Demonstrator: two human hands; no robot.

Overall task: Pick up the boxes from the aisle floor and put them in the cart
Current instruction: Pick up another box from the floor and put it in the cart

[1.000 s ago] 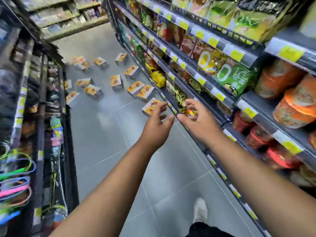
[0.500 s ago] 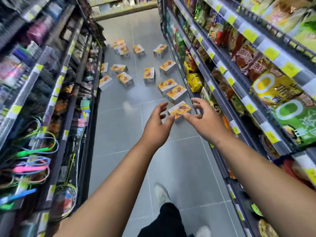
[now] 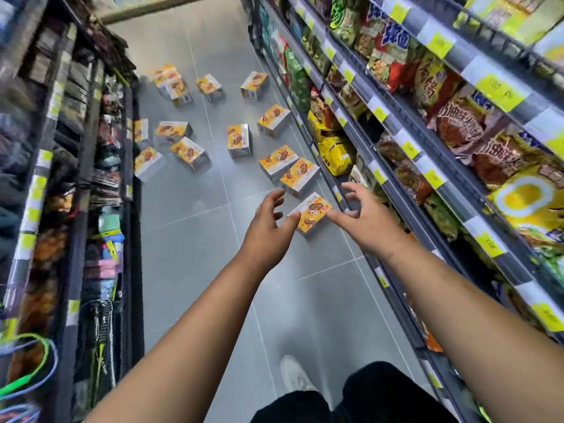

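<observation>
Hands [image 3: 268,222] nearer box [image 3: 314,213], contact unclear

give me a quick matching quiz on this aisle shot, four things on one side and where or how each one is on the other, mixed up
Things:
1 left hand
2 nearest box
3 white shoe
4 yellow bags

Place or state:
a low in the right-hand shelving
b on the floor near the bottom edge
c open, fingers spread
d on the floor, orange face up

Pairs: 1-c, 2-d, 3-b, 4-a
</observation>
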